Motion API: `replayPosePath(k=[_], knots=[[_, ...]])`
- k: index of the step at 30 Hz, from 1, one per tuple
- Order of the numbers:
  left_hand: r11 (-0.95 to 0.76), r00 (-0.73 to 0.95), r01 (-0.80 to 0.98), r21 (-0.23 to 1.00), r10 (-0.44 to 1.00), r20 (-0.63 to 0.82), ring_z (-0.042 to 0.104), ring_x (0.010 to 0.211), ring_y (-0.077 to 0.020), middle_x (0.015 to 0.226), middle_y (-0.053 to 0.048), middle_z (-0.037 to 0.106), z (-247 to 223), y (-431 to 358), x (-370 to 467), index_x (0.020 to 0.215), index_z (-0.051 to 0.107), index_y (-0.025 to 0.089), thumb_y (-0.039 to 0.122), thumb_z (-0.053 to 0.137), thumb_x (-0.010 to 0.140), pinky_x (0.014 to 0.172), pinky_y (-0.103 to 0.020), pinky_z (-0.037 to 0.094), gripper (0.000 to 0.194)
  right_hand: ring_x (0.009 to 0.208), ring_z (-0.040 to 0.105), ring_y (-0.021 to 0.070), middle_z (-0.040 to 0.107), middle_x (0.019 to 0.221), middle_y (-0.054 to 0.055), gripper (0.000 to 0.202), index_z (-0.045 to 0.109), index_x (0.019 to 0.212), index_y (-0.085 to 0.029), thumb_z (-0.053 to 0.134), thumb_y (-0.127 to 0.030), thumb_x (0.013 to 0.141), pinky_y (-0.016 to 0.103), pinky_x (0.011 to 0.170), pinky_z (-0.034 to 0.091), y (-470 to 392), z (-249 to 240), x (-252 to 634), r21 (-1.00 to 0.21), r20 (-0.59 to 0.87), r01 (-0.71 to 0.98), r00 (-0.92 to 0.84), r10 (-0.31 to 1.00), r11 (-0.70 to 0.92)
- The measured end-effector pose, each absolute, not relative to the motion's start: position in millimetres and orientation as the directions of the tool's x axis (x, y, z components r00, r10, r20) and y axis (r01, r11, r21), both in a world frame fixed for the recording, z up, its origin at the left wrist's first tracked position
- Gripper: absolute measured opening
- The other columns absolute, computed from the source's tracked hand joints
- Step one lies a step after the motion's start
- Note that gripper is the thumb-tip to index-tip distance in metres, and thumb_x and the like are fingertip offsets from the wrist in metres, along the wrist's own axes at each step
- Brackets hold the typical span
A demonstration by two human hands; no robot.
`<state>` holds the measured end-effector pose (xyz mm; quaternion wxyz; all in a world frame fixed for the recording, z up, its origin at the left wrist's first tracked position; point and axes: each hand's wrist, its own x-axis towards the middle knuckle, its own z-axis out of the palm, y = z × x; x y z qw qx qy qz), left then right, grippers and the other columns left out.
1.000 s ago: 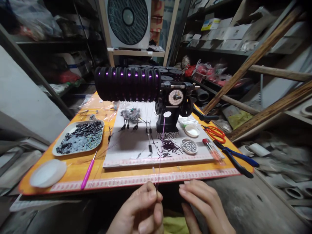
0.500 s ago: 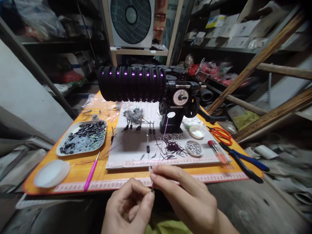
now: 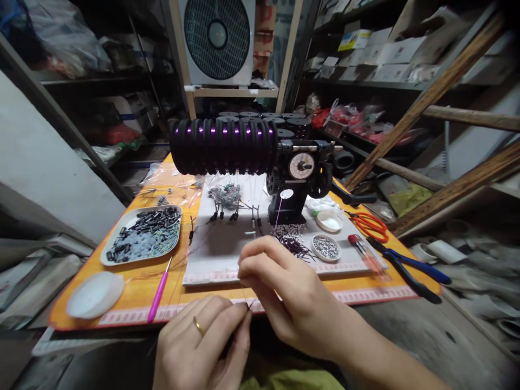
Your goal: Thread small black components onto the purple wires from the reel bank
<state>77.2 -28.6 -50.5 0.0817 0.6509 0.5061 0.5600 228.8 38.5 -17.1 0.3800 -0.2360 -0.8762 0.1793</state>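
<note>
My left hand [image 3: 203,346], with a ring on one finger, pinches the end of a thin purple thread near the table's front edge. My right hand [image 3: 284,295] is just above and to the right of it, fingers closed on the same thread [image 3: 278,218], which runs up to the black winding machine [image 3: 298,176]. A row of black spools [image 3: 223,146] with purple thread sits on the machine's left side. The white work mat [image 3: 219,244] lies under both.
A tray of black and grey tubes [image 3: 142,235] and a pink-handled hook [image 3: 158,295] lie at the left, with a white dish [image 3: 95,295]. A dish of silver beads [image 3: 326,247], orange scissors [image 3: 369,225] and blue pliers [image 3: 410,268] lie at the right. Shelves and a fan stand behind.
My right hand moved up and left over the thread, from beside my left hand to above it. My left hand turned, showing the ring. The view shifted slightly.
</note>
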Motion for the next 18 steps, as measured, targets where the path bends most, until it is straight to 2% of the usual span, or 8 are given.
replayPosePath(k=[4, 6, 8, 9, 10, 13, 16, 18], knots=[[-0.548, -0.041, 0.708, 0.445, 0.597, 0.801, 0.067, 0.063, -0.0165, 0.087, -0.006, 0.081, -61, -26, 72, 0.084, 0.080, 0.026, 0.005, 0.077, 0.071, 0.069, -0.025, 0.049, 0.025, 0.084, 0.063, 0.0183, 0.059, 0.103, 0.011, 0.017, 0.061, 0.093, -0.013, 0.047, -0.003, 0.093, 0.030, 0.070, 0.057, 41, -16, 224, -0.464, 0.466, 0.436, -0.620, 0.631, 0.771], [-0.608, 0.037, 0.630, 0.482, 0.644, 0.764, 0.067, 0.063, -0.0146, 0.086, -0.003, 0.081, -64, -27, 74, 0.084, 0.076, 0.026, 0.004, 0.072, 0.075, 0.068, -0.022, 0.049, 0.024, 0.085, 0.064, 0.0183, 0.060, 0.103, 0.012, 0.019, 0.063, 0.097, -0.011, 0.046, -0.002, 0.093, 0.028, 0.070, 0.057, 38, -18, 226, -0.432, 0.537, 0.420, -0.592, 0.601, 0.799], [-0.464, -0.097, 0.378, 0.801, 0.840, 0.533, 0.061, 0.058, -0.0099, 0.081, 0.000, 0.075, -66, -30, 78, 0.076, 0.069, 0.024, 0.011, 0.066, 0.084, 0.064, -0.019, 0.049, 0.015, 0.095, 0.064, 0.0191, 0.060, 0.109, 0.015, 0.024, 0.063, 0.105, -0.009, 0.048, 0.002, 0.091, 0.028, 0.078, 0.056, 30, -23, 232, -0.367, 0.692, 0.388, -0.493, 0.527, 0.845], [-0.311, -0.159, 0.158, 0.937, 0.929, 0.335, 0.061, 0.061, -0.0098, 0.080, 0.000, 0.072, -66, -31, 81, 0.072, 0.067, 0.023, 0.019, 0.068, 0.085, 0.065, -0.018, 0.049, 0.014, 0.098, 0.063, 0.0191, 0.060, 0.110, 0.015, 0.026, 0.063, 0.108, -0.009, 0.051, 0.004, 0.089, 0.029, 0.082, 0.055, 25, -26, 236, -0.347, 0.758, 0.396, -0.415, 0.503, 0.850], [-0.132, -0.184, -0.078, 0.988, 0.976, 0.115, 0.059, 0.063, -0.0092, 0.079, 0.000, 0.068, -65, -32, 83, 0.068, 0.065, 0.022, 0.027, 0.072, 0.083, 0.064, -0.017, 0.049, 0.018, 0.097, 0.062, 0.0188, 0.061, 0.107, 0.013, 0.026, 0.064, 0.107, -0.010, 0.053, 0.004, 0.087, 0.030, 0.084, 0.054, 20, -30, 239, -0.357, 0.794, 0.416, -0.337, 0.506, 0.837], [0.193, -0.073, -0.504, 0.842, 0.962, -0.263, 0.054, 0.063, -0.0069, 0.079, 0.000, 0.064, -63, -35, 91, 0.063, 0.066, 0.018, 0.040, 0.088, 0.066, 0.060, -0.013, 0.046, 0.031, 0.080, 0.063, 0.0169, 0.063, 0.085, 0.006, 0.013, 0.069, 0.088, -0.015, 0.060, -0.005, 0.088, 0.030, 0.072, 0.052, 4, -39, 247, -0.591, 0.656, 0.406, -0.263, 0.708, 0.698], [0.210, -0.084, -0.584, 0.784, 0.945, -0.315, 0.058, 0.068, -0.0084, 0.078, 0.000, 0.063, -61, -35, 95, 0.061, 0.068, 0.017, 0.038, 0.093, 0.058, 0.065, -0.015, 0.048, 0.033, 0.077, 0.068, 0.0172, 0.071, 0.081, 0.004, 0.006, 0.073, 0.085, -0.018, 0.069, -0.012, 0.086, 0.030, 0.070, 0.055, -6, -47, 246, -0.815, 0.426, 0.271, -0.320, 0.846, 0.513], [0.170, -0.110, -0.562, 0.809, 0.955, -0.277, 0.062, 0.075, -0.0121, 0.078, -0.001, 0.063, -62, -34, 97, 0.060, 0.069, 0.017, 0.038, 0.092, 0.060, 0.070, -0.017, 0.050, 0.031, 0.077, 0.068, 0.0170, 0.072, 0.081, 0.004, 0.008, 0.072, 0.086, -0.017, 0.071, -0.009, 0.083, 0.030, 0.071, 0.056, -8, -51, 244, -0.818, 0.449, 0.238, -0.306, 0.840, 0.524]])
